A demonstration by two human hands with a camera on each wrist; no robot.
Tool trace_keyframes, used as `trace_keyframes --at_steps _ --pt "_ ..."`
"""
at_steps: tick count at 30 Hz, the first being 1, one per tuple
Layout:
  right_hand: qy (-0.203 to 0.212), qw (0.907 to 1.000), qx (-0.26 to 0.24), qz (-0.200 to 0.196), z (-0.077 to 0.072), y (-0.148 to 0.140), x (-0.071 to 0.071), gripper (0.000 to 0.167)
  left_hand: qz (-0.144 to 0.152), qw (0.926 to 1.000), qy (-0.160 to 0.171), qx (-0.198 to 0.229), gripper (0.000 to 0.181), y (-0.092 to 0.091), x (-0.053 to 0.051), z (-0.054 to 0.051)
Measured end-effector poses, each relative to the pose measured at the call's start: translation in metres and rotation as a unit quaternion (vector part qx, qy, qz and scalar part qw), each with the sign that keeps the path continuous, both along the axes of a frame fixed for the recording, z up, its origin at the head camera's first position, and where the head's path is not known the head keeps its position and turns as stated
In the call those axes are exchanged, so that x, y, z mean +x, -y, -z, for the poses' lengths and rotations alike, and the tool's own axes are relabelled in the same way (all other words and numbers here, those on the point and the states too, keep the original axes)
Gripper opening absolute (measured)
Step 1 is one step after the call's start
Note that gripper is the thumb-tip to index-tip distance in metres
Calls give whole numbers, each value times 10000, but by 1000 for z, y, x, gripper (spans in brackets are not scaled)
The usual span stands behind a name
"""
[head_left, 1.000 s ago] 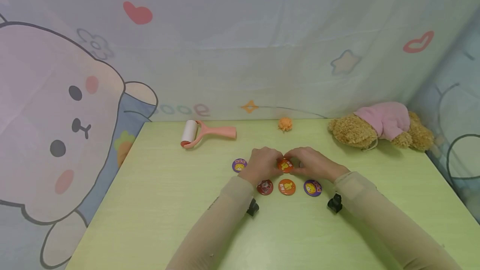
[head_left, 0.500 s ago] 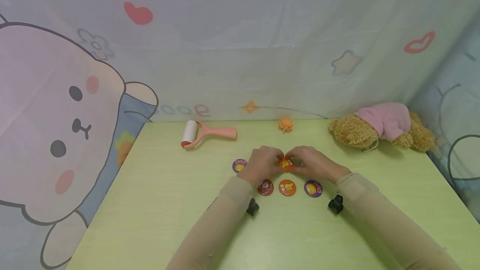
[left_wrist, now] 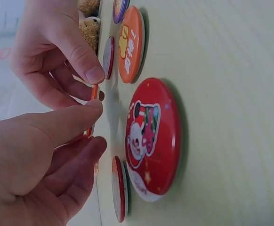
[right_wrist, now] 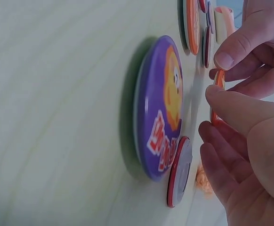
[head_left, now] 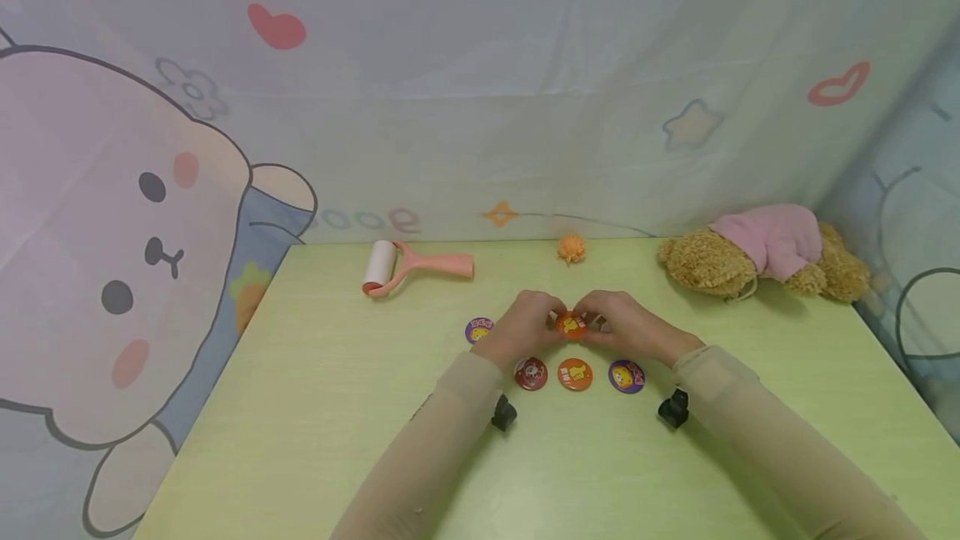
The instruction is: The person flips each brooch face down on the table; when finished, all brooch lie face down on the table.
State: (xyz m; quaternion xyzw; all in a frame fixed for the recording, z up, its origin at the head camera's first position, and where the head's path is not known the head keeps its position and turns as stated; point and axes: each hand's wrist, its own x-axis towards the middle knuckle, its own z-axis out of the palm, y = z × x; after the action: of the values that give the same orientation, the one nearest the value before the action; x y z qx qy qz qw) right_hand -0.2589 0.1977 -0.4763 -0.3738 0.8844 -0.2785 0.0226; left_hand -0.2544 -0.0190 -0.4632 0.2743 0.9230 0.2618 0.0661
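Note:
Both hands hold one round orange pin badge [head_left: 572, 326] with a yellow thumbs-up print, raised off the table. My left hand [head_left: 525, 327] pinches its left edge, and my right hand [head_left: 626, 325] pinches the opposite edge. In the left wrist view the held badge [left_wrist: 94, 92] appears edge-on between both thumbs. Nearer me lie a red badge [head_left: 531, 374] with a cartoon figure, another orange thumbs-up badge [head_left: 575, 374] and a purple badge [head_left: 626, 376]. A second purple badge [head_left: 478, 329] is partly covered by the left wrist. Red-rimmed badges [left_wrist: 119, 188] [right_wrist: 180, 172] behind the front row are hidden from the head view.
A pink-handled lint roller [head_left: 420, 263] lies at the back left of the light green table [head_left: 337, 407]. Behind the hands sits a small orange fuzzy ball [head_left: 572, 249]. A plush toy in a pink top [head_left: 768, 248] lies at the back right, against a printed curtain [head_left: 465, 90].
Both hands and the orange badge have shifted very slightly away from me, toward the back of the table. The other badges lie as before.

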Motion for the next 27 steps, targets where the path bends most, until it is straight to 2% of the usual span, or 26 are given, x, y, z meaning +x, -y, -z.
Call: trace_keyframes --at_steps 14,21,27 --pt "-56 9997 -81 -225 1 -4 -1 22 121 9999 2 24 31 0 -3 3" --pt "-108 9997 -57 -212 2 -6 -1 23 132 9999 -86 38 30 0 -3 3" --pt "2 9998 -47 -191 2 -5 -1 22 144 9998 -159 21 29 0 -2 3"
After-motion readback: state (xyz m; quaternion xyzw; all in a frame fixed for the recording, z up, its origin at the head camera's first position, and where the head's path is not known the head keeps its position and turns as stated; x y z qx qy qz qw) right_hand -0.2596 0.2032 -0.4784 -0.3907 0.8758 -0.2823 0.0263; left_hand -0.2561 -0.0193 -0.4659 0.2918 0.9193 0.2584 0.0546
